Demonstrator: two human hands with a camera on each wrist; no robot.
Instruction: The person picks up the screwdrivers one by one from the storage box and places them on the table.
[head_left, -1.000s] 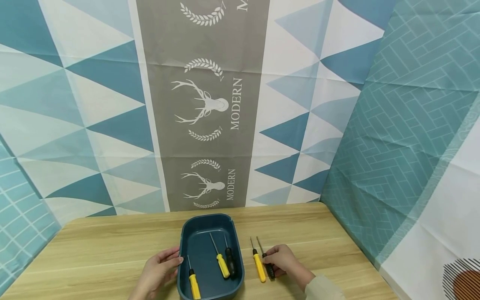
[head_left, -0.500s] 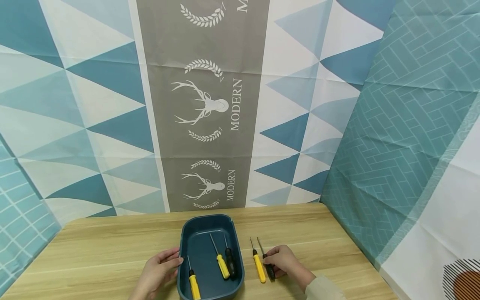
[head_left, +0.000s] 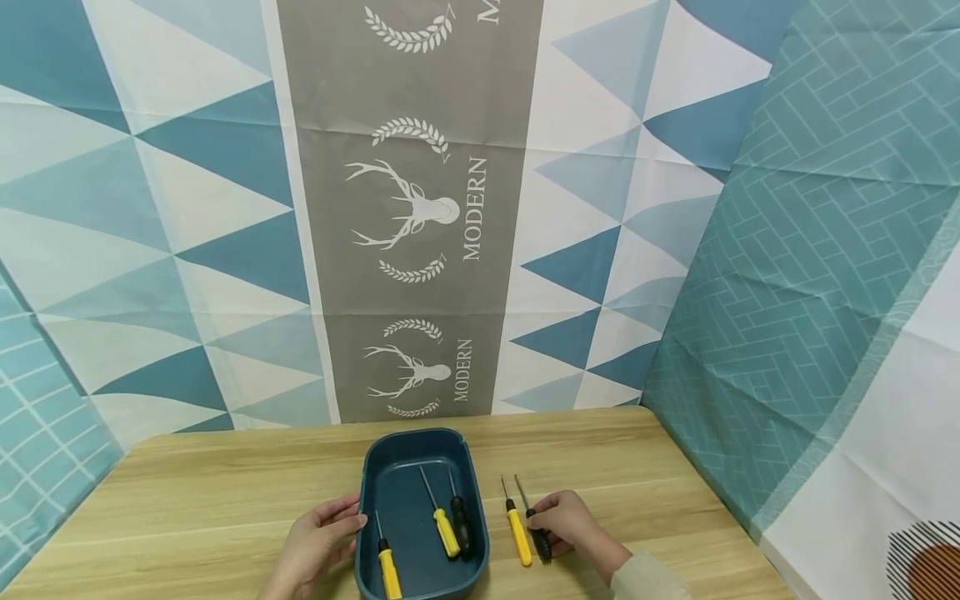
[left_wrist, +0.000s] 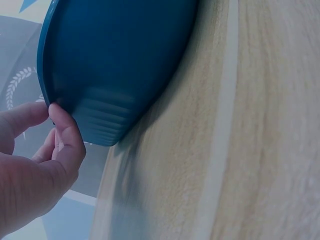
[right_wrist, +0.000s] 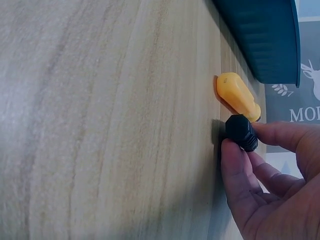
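A dark blue plastic tray [head_left: 405, 575] stands on the wooden table, its left rim pinched between the thumb and fingers of my left hand [head_left: 318, 537]. In the left wrist view the same hand [left_wrist: 45, 155] grips the tray's rim [left_wrist: 42, 65]. My right hand [head_left: 566, 521] pinches the black handle of a screwdriver [head_left: 542, 546] to the right of the tray; the right wrist view shows that black handle [right_wrist: 240, 131] between thumb and fingers, close over the table. Just left of it lies a yellow-handled screwdriver [head_left: 519, 536], pointing away from me.
Inside the tray are a yellow-and-black screwdriver [head_left: 388, 571] at the left, and a yellow screwdriver [head_left: 446, 533] beside a black screwdriver [head_left: 460, 525] at the right. The wooden table [head_left: 225, 500] ends at a patterned cloth backdrop [head_left: 420, 250].
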